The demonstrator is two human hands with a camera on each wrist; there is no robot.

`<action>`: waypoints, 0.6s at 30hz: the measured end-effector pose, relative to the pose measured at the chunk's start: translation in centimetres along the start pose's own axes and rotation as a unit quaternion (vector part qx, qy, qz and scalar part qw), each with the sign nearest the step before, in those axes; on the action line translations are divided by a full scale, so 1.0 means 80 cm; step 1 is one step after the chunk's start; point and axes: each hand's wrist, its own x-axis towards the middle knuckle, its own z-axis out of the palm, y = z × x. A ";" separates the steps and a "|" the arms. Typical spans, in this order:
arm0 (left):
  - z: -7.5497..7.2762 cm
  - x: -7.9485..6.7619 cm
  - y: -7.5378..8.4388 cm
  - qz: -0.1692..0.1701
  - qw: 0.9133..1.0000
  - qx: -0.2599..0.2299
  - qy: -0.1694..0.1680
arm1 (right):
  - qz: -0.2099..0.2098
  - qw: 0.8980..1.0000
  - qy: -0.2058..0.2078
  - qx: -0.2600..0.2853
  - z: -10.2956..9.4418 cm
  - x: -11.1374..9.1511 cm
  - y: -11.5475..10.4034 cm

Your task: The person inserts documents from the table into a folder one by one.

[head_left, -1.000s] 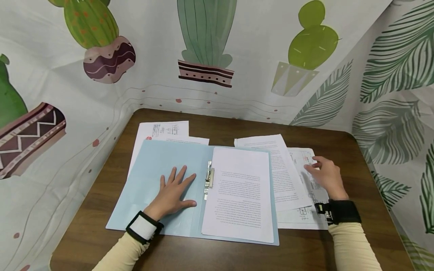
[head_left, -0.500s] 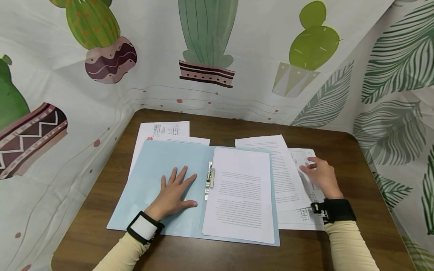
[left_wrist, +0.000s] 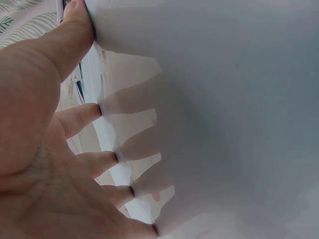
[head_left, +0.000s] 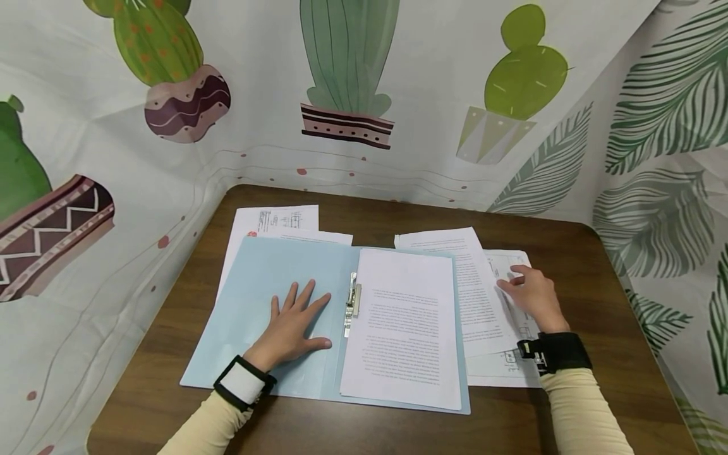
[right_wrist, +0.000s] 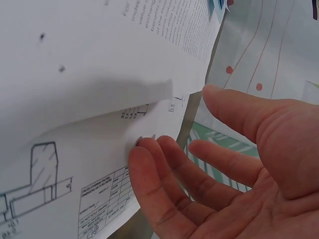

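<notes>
Head view forward-down, wrist close-ups, left seemingly skimming folder (head_left: 247, 297)

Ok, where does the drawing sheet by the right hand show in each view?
Head: the drawing sheet is right of the blue folder, partly under a text sheet.
Left wrist: I can't make it out.
Right wrist: lower left, beside the right hand.
Shared landmark: leaf-print cloth; head right, left wrist top left, right wrist behind the hand.

The left hand (head_left: 289, 330) faces palm down, fingers spread and thumb out; the right hand (head_left: 534, 296) has loosely bent fingers, thumb apart.
</notes>
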 end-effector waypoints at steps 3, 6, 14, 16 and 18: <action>0.000 0.000 0.000 0.001 1.000 -0.002 0.002 | 0.006 1.000 -0.004 0.000 0.002 0.001 -0.002; 0.000 0.000 0.000 0.002 1.000 -0.002 0.003 | 0.012 1.000 -0.006 -0.001 0.002 0.001 -0.004; 0.000 0.000 0.000 0.005 1.000 -0.002 0.007 | 0.001 1.000 -0.008 -0.004 0.006 0.000 -0.010; 0.000 0.000 0.000 0.005 1.000 -0.002 0.007 | -0.002 1.000 -0.006 -0.005 0.008 0.000 -0.010; 0.000 0.000 0.000 0.005 1.000 0.000 0.007 | -0.005 1.000 -0.005 -0.005 0.009 -0.001 -0.011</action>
